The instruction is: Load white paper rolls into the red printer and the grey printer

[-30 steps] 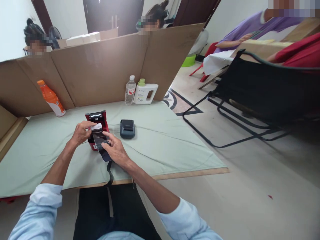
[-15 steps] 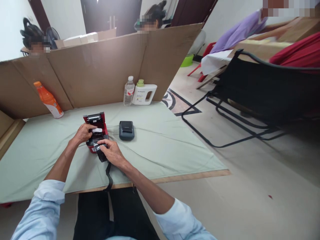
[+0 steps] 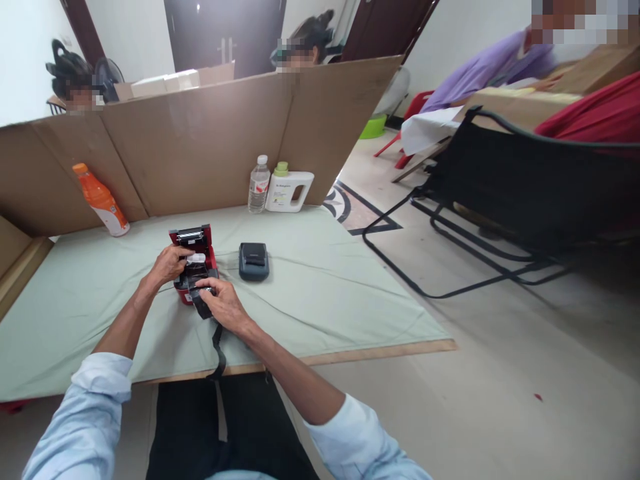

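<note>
A small red printer [image 3: 193, 263] is sitting with its lid tipped open near the front middle of the table [image 3: 320, 293], on the pale green cloth, and a white paper roll [image 3: 196, 258] is showing in its open bay. The left hand [image 3: 167, 265] is gripping the printer's left side, fingers curled around the casing to steady it. The right hand [image 3: 223, 305] is pressing down at the printer's near edge, pinching something dark there; a black strap [image 3: 218, 350] is trailing from that spot over the table edge. Whether the fingers are closing on the strap itself or on a part of the printer, I cannot tell. Just to the right a dark grey printer [image 3: 253, 260] is lying flat and untouched. Further back an orange bottle [image 3: 101, 200], a clear water bottle [image 3: 259, 185] and a white jug [image 3: 289, 189] are standing against the cardboard screen [image 3: 200, 140]. The risk, as I judge it, is the roll slipping askew in the bay if the right hand is pushing unevenly, or the dangling strap snagging and tugging the printer off line.
</note>
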Demonstrator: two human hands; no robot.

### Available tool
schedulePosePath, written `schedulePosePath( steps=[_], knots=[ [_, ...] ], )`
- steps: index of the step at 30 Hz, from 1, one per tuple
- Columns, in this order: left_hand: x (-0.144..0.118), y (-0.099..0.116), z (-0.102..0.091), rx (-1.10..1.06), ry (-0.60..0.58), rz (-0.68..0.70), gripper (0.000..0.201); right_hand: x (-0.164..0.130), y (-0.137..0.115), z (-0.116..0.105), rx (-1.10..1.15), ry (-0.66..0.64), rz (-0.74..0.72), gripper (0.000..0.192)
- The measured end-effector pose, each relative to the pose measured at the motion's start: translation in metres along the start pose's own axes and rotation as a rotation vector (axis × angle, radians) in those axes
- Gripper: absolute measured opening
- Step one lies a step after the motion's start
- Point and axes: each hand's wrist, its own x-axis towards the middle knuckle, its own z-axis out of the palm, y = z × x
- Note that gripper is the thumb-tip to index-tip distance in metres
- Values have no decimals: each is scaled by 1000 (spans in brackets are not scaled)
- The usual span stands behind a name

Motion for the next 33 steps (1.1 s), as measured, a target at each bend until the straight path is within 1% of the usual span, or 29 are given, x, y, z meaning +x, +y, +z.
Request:
schedulePosePath(
  steps=[4,8,11,13,14,15,17,18,19,20,22,23,25,27,29,31,33],
  knots=[
    [2,2,0,58,16,-48,49,-1,-2,1,-5,9,-43,33],
    [5,5,1,83,29,-100,46,1,-5,1,-63,25,-102,31],
    [2,7,1,29,-3,-73,43,2,-5,1,-104,-5,-106,32],
    [-3,7,-2,-30,21,-60,40,1,-4,0,-113,-26,-100,33],
    [-5,6,-4,-52,69,-68,37,-1,-3,0,-115,-40,-92,33],
    [-7,5,-7,-65,147,-83,35,-3,-2,-1,-119,-57,-84,34],
    [-9,0,-13,-91,338,-124,32,-9,-1,-4,-153,-96,-80,36],
    [-8,-4,-15,-125,413,-144,36,-13,-2,-6,-193,-110,-94,37],
    [-6,-7,-17,-182,456,-165,45,-18,-3,-8,-254,-112,-118,39],
    [-2,-10,-18,-261,458,-182,56,-23,-5,-10,-334,-102,-145,41],
    [5,-16,-19,-448,378,-190,75,-33,-10,-15,-523,-61,-188,45],
    [7,-17,-18,-524,333,-182,79,-37,-13,-17,-615,-38,-203,45],
    [5,-17,-17,-601,276,-147,76,-44,-19,-24,-755,7,-235,40],
    [-7,-13,-17,-583,252,-103,63,-47,-23,-31,-821,47,-284,33],
    [-27,-9,-20,-508,204,-53,54,-43,-24,-39,-824,90,-338,32],
    [-48,-6,-25,-409,127,-4,59,-34,-20,-45,-782,122,-366,37],
    [-66,-7,-29,-316,49,21,72,-21,-14,-49,-722,125,-358,45]
  ],
)
